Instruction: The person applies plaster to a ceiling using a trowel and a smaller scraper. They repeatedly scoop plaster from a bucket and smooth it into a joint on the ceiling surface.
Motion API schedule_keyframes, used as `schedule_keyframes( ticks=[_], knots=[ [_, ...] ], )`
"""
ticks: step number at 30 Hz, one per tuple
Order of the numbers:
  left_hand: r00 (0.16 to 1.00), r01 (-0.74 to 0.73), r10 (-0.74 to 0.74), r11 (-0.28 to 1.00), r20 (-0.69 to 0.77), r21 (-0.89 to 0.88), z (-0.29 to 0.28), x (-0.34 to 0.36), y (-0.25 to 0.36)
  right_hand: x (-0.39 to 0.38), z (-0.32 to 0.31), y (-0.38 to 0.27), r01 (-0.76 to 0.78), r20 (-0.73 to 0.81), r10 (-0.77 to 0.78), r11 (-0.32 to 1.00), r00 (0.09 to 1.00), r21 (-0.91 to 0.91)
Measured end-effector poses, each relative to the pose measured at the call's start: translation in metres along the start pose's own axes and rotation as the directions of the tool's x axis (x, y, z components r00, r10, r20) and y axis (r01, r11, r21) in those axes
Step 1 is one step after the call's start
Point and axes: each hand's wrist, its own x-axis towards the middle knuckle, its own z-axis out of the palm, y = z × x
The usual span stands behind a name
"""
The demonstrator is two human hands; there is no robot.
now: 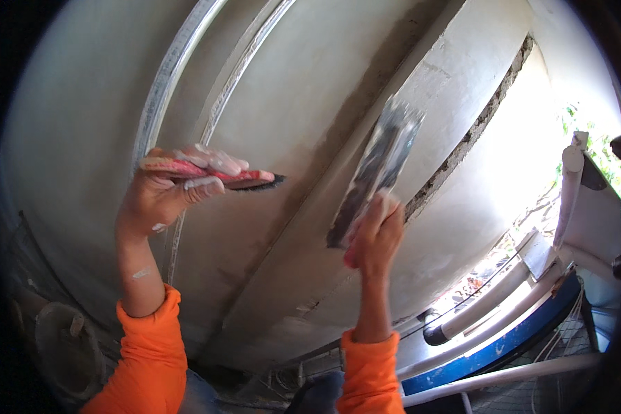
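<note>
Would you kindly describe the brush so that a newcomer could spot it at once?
Against the big grey wall, find the left hand, above its orange sleeve. It holds the brush, dark tip pointing right. Slim and reddish, it differs from the broad metal trowel in the right hand.

From my station I logged the brush [259,181] in the left hand [176,176], left of the trowel [379,162] in the right hand [379,231], both before the wall [290,83]. Two strips [164,83] ran along the wall behind and above the left hand; a bucket [52,345] sat lower left, pipes [486,300] lower right.
</note>
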Motion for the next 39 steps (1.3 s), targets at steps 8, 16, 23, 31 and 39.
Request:
schedule_keyframes(
  ticks=[8,16,23,31,39],
  knots=[
    [0.997,0.010,0.000,0.993,-0.081,0.119,-0.005,-0.003,0.012,-0.093,-0.016,0.028,-0.206,0.003,0.206,0.979,0.979,-0.015],
    [0.997,0.032,-0.029,0.998,-0.075,0.048,0.003,0.001,0.011,0.087,-0.036,-0.073,0.033,-0.087,-0.027,0.998,0.996,0.062],
    [0.998,-0.022,0.039,0.958,-0.054,0.287,-0.002,-0.004,-0.001,0.052,-0.029,-0.057,-0.037,0.007,0.037,0.998,0.999,0.044],
    [0.992,0.099,-0.084,0.980,-0.091,0.173,0.001,-0.003,-0.004,-0.098,-0.010,0.053,-0.180,0.084,0.190,0.978,0.978,-0.109],
    [0.998,0.033,-0.021,0.979,-0.061,0.201,0.003,0.001,0.009,-0.080,-0.037,0.015,-0.220,-0.020,0.220,0.975,0.975,0.007]
  ],
)
